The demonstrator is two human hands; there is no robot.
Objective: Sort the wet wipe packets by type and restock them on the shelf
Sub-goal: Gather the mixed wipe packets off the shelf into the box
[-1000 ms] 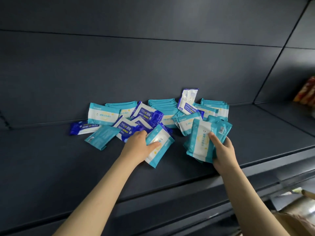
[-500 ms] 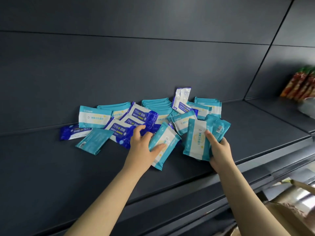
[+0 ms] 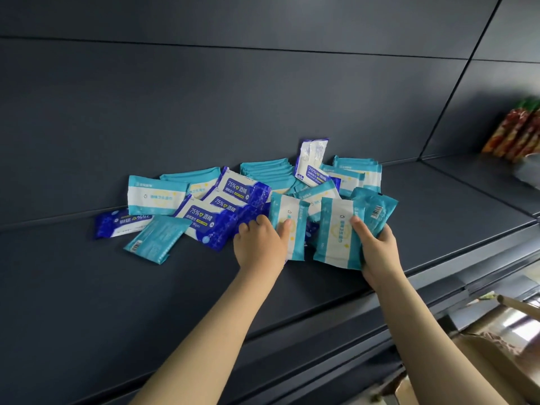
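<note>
A mixed heap of wet wipe packets [image 3: 263, 182] lay on a dark shelf [image 3: 87, 287], pushed against its back wall. At the far left a dark blue packet [image 3: 122, 225] lay flat, with a face-down teal packet [image 3: 156, 239] just beside it. Further right, overlapping blue packets marked 75% [image 3: 222, 209] touched the left hand [image 3: 260, 244], which gripped a single teal packet [image 3: 289, 226], thumb on its face. Just beside it, the right hand [image 3: 380, 252] clutched a bundle of teal packets [image 3: 339, 232], thumb across the front. Red snack bags [image 3: 517, 133] stood far right.
</note>
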